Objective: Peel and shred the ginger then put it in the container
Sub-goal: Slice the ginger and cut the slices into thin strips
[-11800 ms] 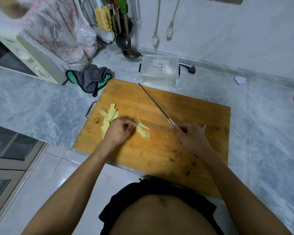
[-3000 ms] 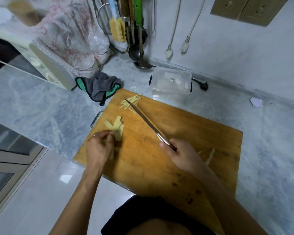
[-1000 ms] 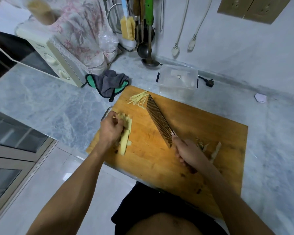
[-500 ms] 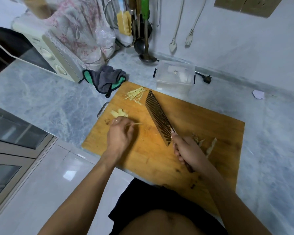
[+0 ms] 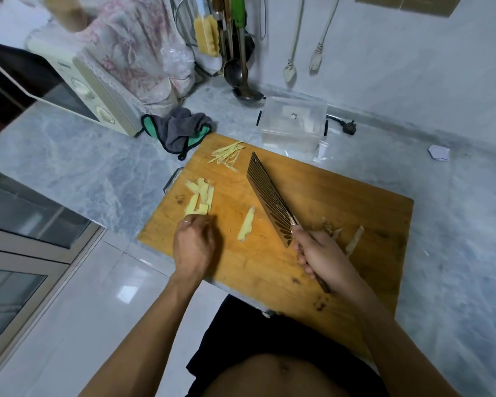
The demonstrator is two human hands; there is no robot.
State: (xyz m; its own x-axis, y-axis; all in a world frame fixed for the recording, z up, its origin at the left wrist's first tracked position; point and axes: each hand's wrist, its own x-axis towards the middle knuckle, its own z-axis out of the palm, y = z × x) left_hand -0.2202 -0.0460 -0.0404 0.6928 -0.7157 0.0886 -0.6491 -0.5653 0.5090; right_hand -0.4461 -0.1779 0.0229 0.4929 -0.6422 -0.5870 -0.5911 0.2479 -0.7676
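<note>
Nearest the person, the right hand [image 5: 321, 255] is curled round the handle of the knife [image 5: 269, 200], its patterned blade tilted flat-side up above the cutting board [image 5: 341, 202]; the left hand [image 5: 195, 242] sits at the board's near-left part, fingers bent down onto the wood at the foot of the ginger slices [image 5: 199, 197], though whether they pinch a slice or merely rest there cannot be told, since the fingertips are hidden. Between the two hands lies a lone ginger slice [image 5: 246, 224], flat and apart from the stack; to the right of the knife hand lie peel scraps [image 5: 352, 239]. Further back, near the board's far-left corner, a small heap of ginger shreds [image 5: 226, 154] is already cut; beyond the board's far edge, on the marble surface [image 5: 69, 167], stands the clear container [image 5: 292, 121], with no ginger visible in it.

The job looks partway through: most slices still want shredding. The risks, as I judge them: the thin slice may skid under the blade if not pinned, dragging fingertips toward the edge; stacked slices may fan apart and give uneven shreds; and shreds close to the board's edge could spill onto the surface when gathered for the container.
</note>
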